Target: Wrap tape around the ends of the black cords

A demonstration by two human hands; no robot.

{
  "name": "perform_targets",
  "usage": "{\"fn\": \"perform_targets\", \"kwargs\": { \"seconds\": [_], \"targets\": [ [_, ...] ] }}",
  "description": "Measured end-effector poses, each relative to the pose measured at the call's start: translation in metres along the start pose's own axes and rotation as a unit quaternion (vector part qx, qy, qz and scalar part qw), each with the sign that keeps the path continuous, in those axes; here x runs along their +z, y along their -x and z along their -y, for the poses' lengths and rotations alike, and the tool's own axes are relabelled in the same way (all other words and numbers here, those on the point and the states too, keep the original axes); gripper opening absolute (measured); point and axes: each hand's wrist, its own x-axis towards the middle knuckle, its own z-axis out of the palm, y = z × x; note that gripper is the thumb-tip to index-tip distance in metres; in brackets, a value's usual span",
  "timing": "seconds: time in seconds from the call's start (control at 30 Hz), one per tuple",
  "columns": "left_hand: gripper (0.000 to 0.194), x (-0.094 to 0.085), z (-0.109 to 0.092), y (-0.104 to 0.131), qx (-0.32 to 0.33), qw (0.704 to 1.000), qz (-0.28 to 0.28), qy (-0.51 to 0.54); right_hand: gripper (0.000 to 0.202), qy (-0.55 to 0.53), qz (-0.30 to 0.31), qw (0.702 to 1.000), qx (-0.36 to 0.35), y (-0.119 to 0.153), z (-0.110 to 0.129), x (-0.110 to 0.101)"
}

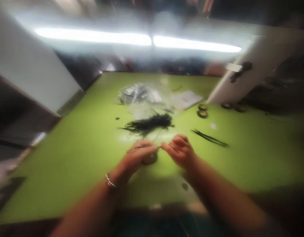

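My left hand (143,150), with a silver bracelet at its wrist, is closed on a thin dark cord whose end sticks out past the fingertips. My right hand (179,150) is closed too, its thumb and finger pinching the tip of that dark piece. The two hands nearly meet above the green table. Just beneath the left fingers shows a round brownish thing (150,159), partly covered and blurred. Beyond the hands lies a tangled bundle of thin black cords (150,123). Separate long black cords (210,138) lie to the right.
Clear plastic bags (142,95) and a white packet (188,99) lie at the back of the green table (75,158). Dark tape-like rolls (202,113) sit near the white panel (238,80) on the right. Another pale panel (43,65) stands left, and tube lights (92,35) hang above.
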Motion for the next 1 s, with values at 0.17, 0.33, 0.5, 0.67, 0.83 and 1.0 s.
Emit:
{"fn": "perform_targets", "kwargs": {
  "seconds": [0.17,0.33,0.5,0.67,0.83,1.0],
  "targets": [
    [0.016,-0.004,0.006,-0.003,0.114,0.978,-0.074,-0.159,0.012,-0.075,0.039,0.992,0.099,-0.004,0.004,0.004],
    [0.008,-0.008,0.014,-0.008,0.336,0.859,-0.081,-0.378,0.018,-0.264,0.177,0.908,0.273,-0.016,0.008,-0.004],
    [0.01,-0.008,0.013,-0.009,0.355,0.846,-0.058,-0.394,0.025,-0.281,0.213,0.88,0.319,-0.016,0.01,-0.008],
    [0.015,-0.011,0.002,-0.006,0.168,0.956,-0.025,-0.239,0.018,-0.02,0.11,0.986,0.123,-0.011,0.005,-0.008],
    [0.025,-0.01,0.001,-0.003,0.015,0.999,0.022,-0.018,0.017,0.04,0.038,0.998,0.015,0.0,-0.003,-0.005],
    [0.016,-0.01,0.004,-0.006,0.109,0.979,-0.055,-0.166,0.01,-0.023,0.067,0.996,0.063,0.0,-0.004,0.002]
  ]
}}
